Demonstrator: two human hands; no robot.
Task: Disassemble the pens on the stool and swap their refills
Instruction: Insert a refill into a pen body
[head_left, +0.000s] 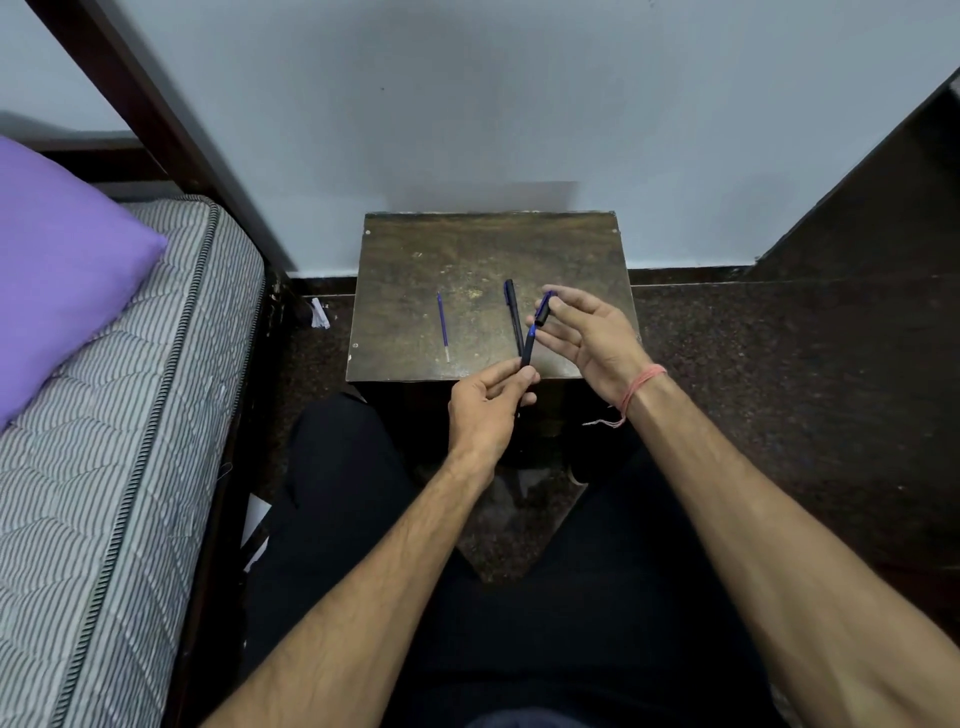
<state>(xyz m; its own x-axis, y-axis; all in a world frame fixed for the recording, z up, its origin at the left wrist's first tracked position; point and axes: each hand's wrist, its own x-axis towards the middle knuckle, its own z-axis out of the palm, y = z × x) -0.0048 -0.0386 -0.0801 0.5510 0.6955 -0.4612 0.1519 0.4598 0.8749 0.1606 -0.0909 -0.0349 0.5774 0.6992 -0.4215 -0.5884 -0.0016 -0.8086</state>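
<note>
Loose thin blue refill (443, 326) lies on worn brown wooden stool (415, 270), long axis running away from me, well left of both hands. I see black capped pen (513, 317) lying parallel, just beside raised blue pen barrel (530, 347). My left hand (485, 410) pinches barrel's lower end, tip slanting up-right. My right hand (592, 332) pinches small dark blue cap (544, 310) at fingertips, other fingers relaxed. I judge left hand nearer refill. No legible writing anywhere.
</note>
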